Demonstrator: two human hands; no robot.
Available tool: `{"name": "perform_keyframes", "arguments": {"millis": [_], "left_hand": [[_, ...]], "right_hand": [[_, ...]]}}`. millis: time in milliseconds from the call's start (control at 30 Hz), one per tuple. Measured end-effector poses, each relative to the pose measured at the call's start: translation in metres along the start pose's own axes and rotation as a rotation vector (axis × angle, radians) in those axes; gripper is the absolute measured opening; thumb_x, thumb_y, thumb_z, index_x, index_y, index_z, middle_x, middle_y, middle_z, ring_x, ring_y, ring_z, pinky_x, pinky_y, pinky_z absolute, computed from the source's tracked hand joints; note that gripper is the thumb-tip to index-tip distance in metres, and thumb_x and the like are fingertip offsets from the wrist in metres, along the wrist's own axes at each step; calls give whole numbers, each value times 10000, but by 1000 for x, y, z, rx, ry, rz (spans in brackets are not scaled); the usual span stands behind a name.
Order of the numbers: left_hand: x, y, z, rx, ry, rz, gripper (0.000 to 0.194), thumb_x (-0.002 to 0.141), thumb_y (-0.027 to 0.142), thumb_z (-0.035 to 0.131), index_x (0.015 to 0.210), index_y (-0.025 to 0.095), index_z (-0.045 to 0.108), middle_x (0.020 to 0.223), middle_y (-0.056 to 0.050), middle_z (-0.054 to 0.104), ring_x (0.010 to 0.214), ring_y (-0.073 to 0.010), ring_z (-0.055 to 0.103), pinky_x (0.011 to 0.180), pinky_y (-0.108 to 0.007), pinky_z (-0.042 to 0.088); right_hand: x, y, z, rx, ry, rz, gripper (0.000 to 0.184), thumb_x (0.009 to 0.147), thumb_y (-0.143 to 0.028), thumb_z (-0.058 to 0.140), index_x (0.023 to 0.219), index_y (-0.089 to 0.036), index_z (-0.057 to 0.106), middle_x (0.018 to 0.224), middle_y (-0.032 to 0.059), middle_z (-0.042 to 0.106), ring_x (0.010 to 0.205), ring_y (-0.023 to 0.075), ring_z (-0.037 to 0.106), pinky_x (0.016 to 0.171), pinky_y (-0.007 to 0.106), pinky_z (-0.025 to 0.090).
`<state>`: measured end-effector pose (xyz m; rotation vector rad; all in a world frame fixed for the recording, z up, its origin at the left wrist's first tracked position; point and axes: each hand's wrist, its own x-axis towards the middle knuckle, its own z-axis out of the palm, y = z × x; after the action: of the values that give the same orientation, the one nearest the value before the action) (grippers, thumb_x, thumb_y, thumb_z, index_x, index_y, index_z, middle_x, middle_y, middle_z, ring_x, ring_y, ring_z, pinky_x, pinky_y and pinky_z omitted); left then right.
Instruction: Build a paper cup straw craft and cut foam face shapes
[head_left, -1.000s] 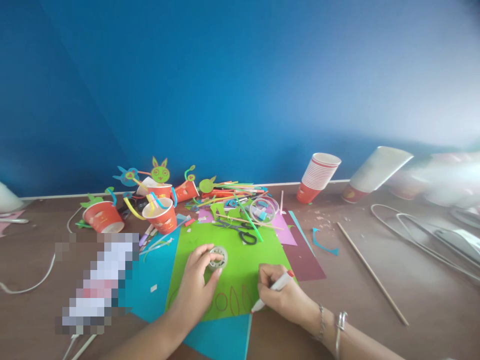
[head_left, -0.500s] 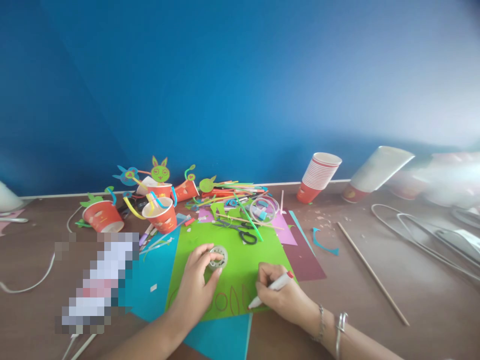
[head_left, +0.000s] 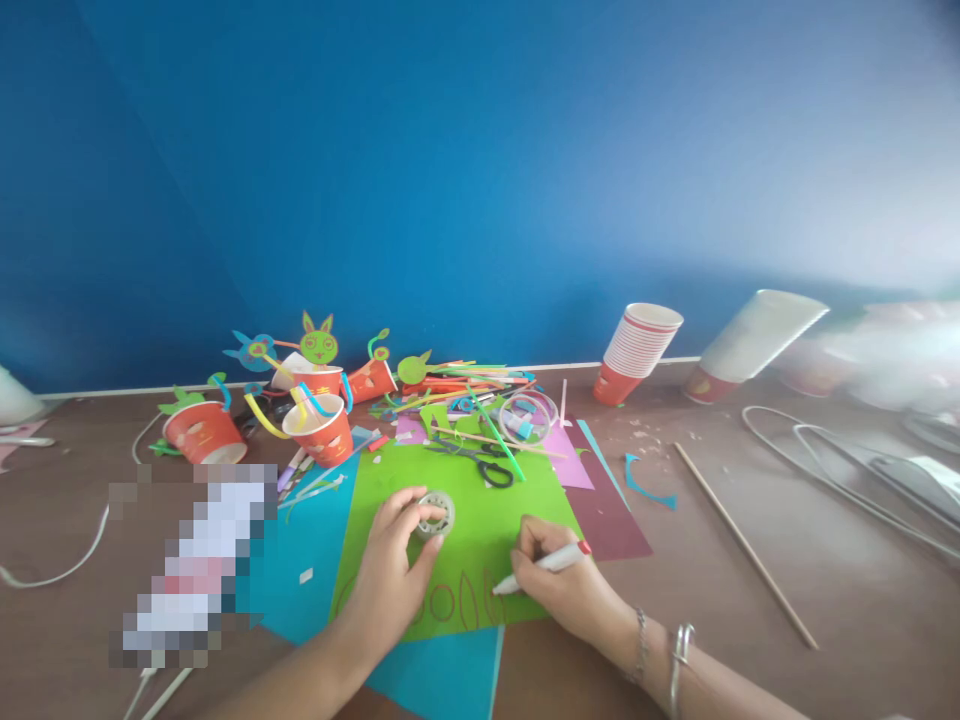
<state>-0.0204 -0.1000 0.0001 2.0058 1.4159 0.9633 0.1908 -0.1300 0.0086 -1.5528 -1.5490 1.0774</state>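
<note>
Since the earlier frame, the right hand (head_left: 570, 592) has moved its marker (head_left: 555, 558) away from the near edge of the green sheet (head_left: 487, 525), the tip now beside the rightmost red outline (head_left: 496, 607). That hand pinches the marker in a writing grip; the left hand (head_left: 399, 558) grips a tape roll (head_left: 448, 521) lying on the sheet. The sheet overlaps a blue sheet (head_left: 439, 668) on the bench (head_left: 600, 665), so sideways pressure could make it skid and bend the line. If the roll slips, the hold may weaken; fresh ink could smear under the drawing hand.
</note>
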Motion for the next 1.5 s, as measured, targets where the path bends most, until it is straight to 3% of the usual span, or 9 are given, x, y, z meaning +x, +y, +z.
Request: {"name": "perform_keyframes", "arguments": {"millis": [867,1100,1300,1500], "left_hand": [[0,1,0,7,-16,-18,170,805,226,522,920,238,646,1173,-99,551,1135,-272,516,963,-473,431],[1,1,0,12,-13,4,182,803,217,513,930,230,643,1161,-104,556,1128,-272,520,946,-462,443],[0,3,-1,1,-14,-8,178,807,231,513,929,222,642,1165,-108,552,1132,-276,515,960,-472,428],[1,4,-2,-8,-9,-4,183,806,220,511,932,217,644,1162,-108,556,1133,-274,516,965,-468,427]], "right_hand": [[-1,0,-5,-15,-102,-65,176,576,-138,440,494,-216,306,454,-71,328,448,71,277,417,203,187],[-1,-9,-6,367,-119,-37,206,685,-267,500,551,-224,351,483,-64,400,444,93,403,448,212,341],[-5,-12,4,44,-181,-68,213,693,-193,541,552,-204,381,496,-66,396,466,75,336,435,193,259],[-5,-13,7,-16,-203,-81,192,681,-178,540,556,-197,395,508,-58,433,477,75,355,445,186,272]]}}
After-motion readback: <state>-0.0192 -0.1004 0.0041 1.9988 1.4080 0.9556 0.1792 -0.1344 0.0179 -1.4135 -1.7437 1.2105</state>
